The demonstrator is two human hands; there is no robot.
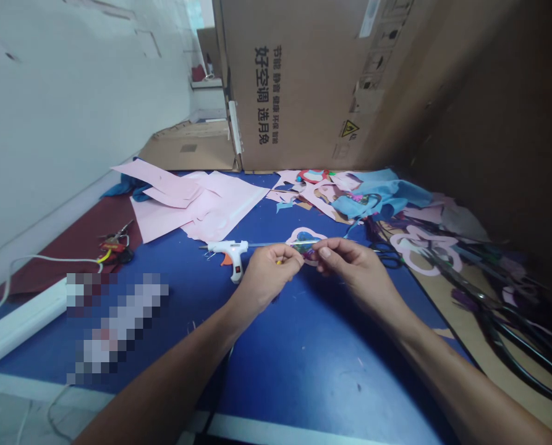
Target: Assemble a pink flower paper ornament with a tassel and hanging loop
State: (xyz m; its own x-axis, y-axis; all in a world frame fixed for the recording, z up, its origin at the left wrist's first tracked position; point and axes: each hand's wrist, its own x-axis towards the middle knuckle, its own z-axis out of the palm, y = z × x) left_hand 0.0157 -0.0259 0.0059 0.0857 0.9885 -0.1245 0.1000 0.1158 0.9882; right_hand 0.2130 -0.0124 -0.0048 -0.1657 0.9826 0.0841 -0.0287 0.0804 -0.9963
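Both hands are raised over the middle of the blue table, fingertips close together. My left hand is closed in a pinch with a tiny yellow bit showing at its fingers; what else it holds is hidden. My right hand pinches thumb against forefinger, on something too small to make out. Just behind the fingertips is a pink cut-out with a blue, green and purple piece in its middle, partly covered by the hands. A white glue gun with an orange trigger lies left of my left hand, a clear glue stick reaching out of its back.
Pink sheets lie at the back left, and pink and blue scraps at the back right. Large black-handled shears rest on the right. A white power strip and keys are left. A tall cardboard box stands behind.
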